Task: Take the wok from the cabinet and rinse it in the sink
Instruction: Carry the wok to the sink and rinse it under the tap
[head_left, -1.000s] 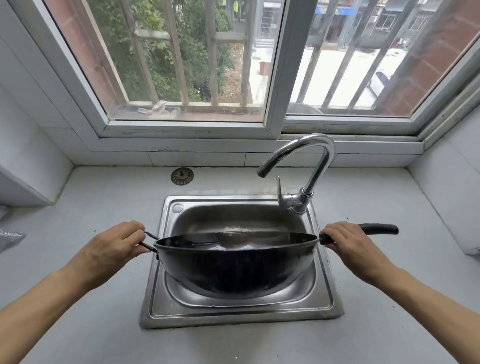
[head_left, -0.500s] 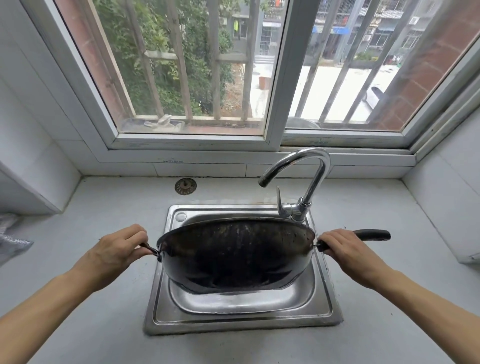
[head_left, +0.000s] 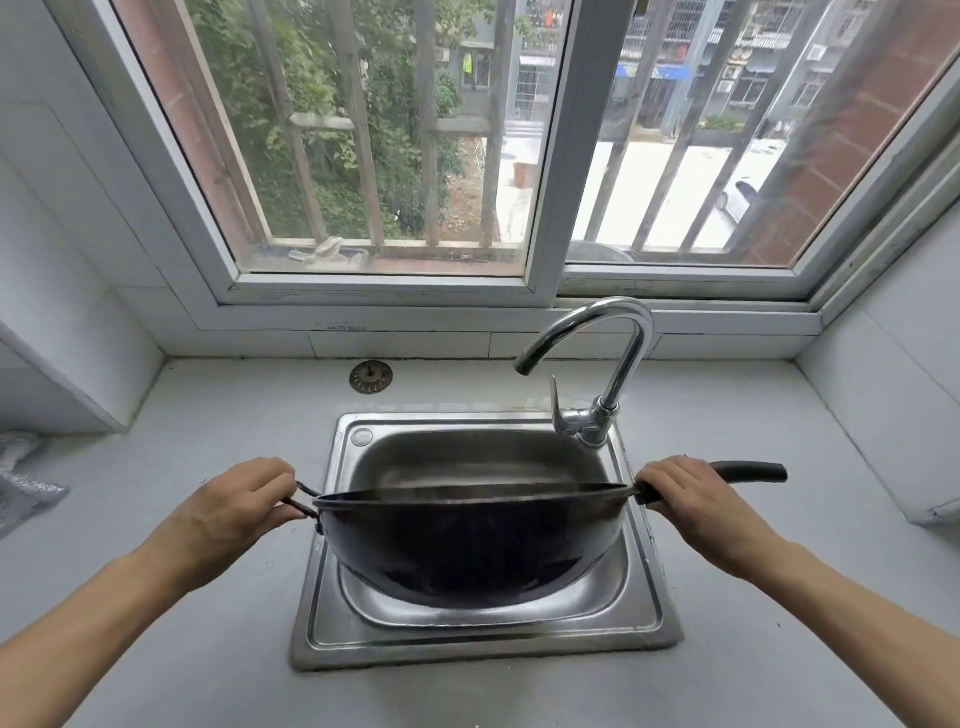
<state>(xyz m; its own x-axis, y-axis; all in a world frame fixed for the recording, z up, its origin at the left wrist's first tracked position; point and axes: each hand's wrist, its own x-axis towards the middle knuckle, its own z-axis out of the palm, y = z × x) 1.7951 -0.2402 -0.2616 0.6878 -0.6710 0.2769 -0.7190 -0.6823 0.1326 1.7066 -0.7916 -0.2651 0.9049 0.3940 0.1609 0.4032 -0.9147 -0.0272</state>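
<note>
A black wok (head_left: 467, 551) hangs level over the steel sink (head_left: 488, 631), its rim seen almost edge-on and its round underside toward me. My left hand (head_left: 228, 512) grips the small loop handle on the wok's left side. My right hand (head_left: 691, 506) grips the long black handle on the right, whose end sticks out past my fingers. The inside of the wok is hidden at this angle.
A chrome faucet (head_left: 605, 384) stands at the sink's back right corner, spout curving left over the basin, no water running. A metal drain strainer (head_left: 371, 376) lies on the grey counter behind the sink. A crumpled silvery bag (head_left: 21, 483) sits at the far left. White tiled walls close both sides.
The wok was tipped away with its underside facing me half a second ago; it is now back to level over the sink. Both hands keep their hold.
</note>
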